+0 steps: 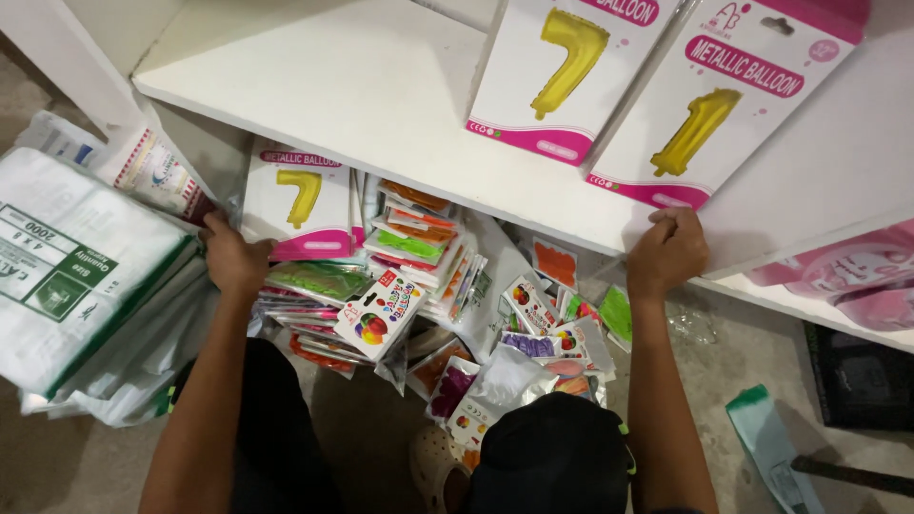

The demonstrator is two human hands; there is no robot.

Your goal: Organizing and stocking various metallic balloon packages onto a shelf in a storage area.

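Note:
My left hand (231, 255) reaches under the white shelf (381, 86) and grips the edge of a white and pink balloon packet with a gold number shape (297, 200), which rests on a stack of packets. My right hand (668, 249) presses on the shelf's front edge, fingers curled onto the bottom of another white and pink packet with a gold number shape (724, 95). A third such packet (562, 71) lies beside it on the shelf.
Many small colourful balloon packets (381, 309) are heaped on the floor under the shelf. A bundle of white and green plastic bags (76, 276) lies at the left. Pink packets (857, 276) sit at the right, a dark box (862, 381) below them.

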